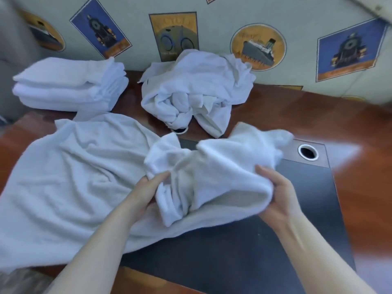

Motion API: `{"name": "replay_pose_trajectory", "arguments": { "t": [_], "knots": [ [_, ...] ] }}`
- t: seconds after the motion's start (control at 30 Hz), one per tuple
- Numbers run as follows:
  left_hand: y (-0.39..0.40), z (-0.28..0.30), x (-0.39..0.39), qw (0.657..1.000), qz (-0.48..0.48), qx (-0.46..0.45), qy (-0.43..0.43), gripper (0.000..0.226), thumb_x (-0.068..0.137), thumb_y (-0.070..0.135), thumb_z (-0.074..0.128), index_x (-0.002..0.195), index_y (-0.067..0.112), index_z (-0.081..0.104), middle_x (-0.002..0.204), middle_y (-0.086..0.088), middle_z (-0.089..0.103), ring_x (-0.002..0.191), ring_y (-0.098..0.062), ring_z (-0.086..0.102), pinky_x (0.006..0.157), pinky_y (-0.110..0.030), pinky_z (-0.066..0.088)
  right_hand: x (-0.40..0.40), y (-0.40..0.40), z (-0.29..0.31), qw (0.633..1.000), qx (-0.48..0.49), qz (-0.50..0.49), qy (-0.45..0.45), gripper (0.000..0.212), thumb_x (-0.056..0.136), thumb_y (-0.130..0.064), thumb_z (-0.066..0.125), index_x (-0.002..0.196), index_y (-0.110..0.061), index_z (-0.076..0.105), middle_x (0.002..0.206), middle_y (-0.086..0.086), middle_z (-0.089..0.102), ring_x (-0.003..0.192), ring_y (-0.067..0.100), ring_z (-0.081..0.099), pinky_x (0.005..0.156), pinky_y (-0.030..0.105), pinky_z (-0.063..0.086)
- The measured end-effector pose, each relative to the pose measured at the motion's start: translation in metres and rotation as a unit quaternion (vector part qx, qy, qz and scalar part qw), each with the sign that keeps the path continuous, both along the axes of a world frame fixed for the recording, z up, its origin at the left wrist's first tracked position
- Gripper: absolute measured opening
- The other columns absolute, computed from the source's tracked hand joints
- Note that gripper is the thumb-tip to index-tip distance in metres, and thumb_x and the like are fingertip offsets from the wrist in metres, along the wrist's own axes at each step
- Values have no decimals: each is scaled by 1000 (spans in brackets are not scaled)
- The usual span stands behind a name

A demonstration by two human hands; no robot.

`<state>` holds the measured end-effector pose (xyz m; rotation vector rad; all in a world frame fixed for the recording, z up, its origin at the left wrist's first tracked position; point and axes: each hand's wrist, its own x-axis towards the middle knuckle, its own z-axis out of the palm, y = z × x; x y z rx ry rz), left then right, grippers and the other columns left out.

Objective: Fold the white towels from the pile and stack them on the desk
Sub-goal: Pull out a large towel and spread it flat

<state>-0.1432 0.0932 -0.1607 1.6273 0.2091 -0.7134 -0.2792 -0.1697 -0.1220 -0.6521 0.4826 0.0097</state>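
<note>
Both my hands grip one white towel [84, 177] at its bunched right end. My left hand [146, 194] pinches a gathered fold of the cloth, thumb on top, fingers hidden under the fabric. My right hand [277, 198] grips the rolled edge of the same bunch, thumb over the top and fingers curled beneath it. The rest of this towel lies spread and creased across the left half of the surface [350, 128], with its near edge over a dark mat [244, 251].

A stack of folded towels [67, 85] sits at the far left of the surface, against the wall. The unfolded pile [197, 90] lies crumpled at the far centre, just beside the stack but apart from it, and just beyond the towel in my grip. A small ring-shaped item [180, 130] shows under the pile's near edge; I cannot tell what it is.

A round cable opening [308, 152] sits in the mat's far right corner. The wall [297, 15] behind carries printed pictures of ships, a bicycle and locomotives.
</note>
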Motion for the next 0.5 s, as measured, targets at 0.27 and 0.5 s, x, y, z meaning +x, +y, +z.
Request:
{"name": "replay_pose_trajectory", "arguments": {
  "t": [0.27,0.5],
  "knots": [
    [-76,9,-116,916,19,167,-365,37,80,15,70,113,26,60,114,12,57,107,-10,53,94,-29,46,-100,16,-24,964,-219,18,152,33,82,-12,70,114,-9,68,103,3,75,95,20,72,81,36,53],
    [-146,2,-247,944,-82,70,-312,42,74,37,65,113,40,51,99,15,65,94,-2,63,80,-30,55,-143,-6,22,918,-340,205,3,35,66,-26,78,99,-14,73,96,0,76,100,12,69,85,30,52]
  ]
}}
